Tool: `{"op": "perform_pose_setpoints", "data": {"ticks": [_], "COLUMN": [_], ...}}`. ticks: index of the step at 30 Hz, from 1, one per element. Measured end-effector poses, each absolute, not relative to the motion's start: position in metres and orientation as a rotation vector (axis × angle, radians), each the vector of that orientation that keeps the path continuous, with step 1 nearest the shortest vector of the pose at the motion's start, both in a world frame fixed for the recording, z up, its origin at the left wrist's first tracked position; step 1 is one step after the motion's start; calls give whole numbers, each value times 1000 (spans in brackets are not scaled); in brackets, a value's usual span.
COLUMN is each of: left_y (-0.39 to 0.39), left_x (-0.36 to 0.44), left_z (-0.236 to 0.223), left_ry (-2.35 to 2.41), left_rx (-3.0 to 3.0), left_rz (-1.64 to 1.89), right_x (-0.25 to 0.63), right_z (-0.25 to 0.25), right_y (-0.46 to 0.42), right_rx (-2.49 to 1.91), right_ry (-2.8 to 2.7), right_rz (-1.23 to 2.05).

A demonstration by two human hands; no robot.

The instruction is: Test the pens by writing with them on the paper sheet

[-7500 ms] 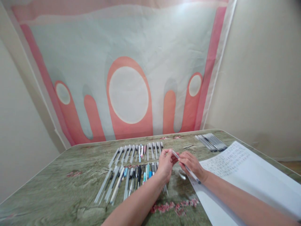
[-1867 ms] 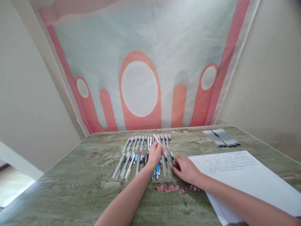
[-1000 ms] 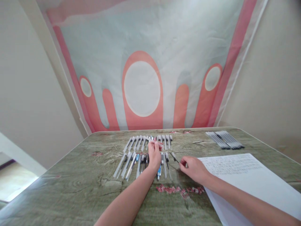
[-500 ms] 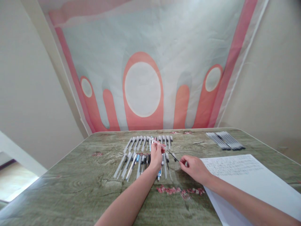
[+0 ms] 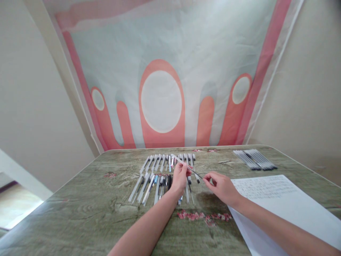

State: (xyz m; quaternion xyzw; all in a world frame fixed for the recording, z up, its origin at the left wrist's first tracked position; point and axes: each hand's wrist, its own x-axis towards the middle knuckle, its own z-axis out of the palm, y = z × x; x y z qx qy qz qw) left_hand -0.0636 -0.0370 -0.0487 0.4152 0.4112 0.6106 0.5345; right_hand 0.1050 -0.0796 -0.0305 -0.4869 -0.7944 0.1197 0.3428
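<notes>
My left hand (image 5: 180, 177) is closed around a translucent pen barrel (image 5: 176, 158), which slants up to the left over the pen parts. A thin dark pen refill (image 5: 196, 173) runs in line from the barrel's lower right end. My right hand (image 5: 220, 187) pinches the outer end of that refill between thumb and forefinger. How deep the refill sits in the barrel is hidden by my left fingers. Beneath and beside my left hand lie an upper row of pen parts (image 5: 157, 163) and a lower row (image 5: 144, 186), with clear barrels, caps and dark refills.
A neat group of pens (image 5: 254, 160) lies at the back right of the wood-patterned table (image 5: 87, 199). Under my right forearm is a sheet of paper (image 5: 287, 209) with handwriting along its top. A wall hanging (image 5: 162, 138) rises behind the table.
My left hand has shifted slightly right with the barrel. The refill, earlier held just off the barrel's end, now lines up with it and appears to meet it.
</notes>
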Motion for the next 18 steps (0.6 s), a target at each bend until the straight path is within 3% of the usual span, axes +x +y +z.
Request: {"op": "perform_pose_setpoints", "data": {"ticks": [8, 13, 18], "left_y": [-63, -54, -44], "left_x": [-44, -52, -62], "left_z": [-35, -30, -31], "left_ry": [737, 669, 598], "left_rx": [664, 405, 288], "left_rz": [1034, 1120, 1172], "right_x": [106, 109, 109], "right_z": [-24, -30, -47], "right_y": [-83, -77, -64], "right_rx": [-1108, -1108, -1076], "right_ry": [-1824, -1681, -2044], "right_rz": [500, 536, 381]}}
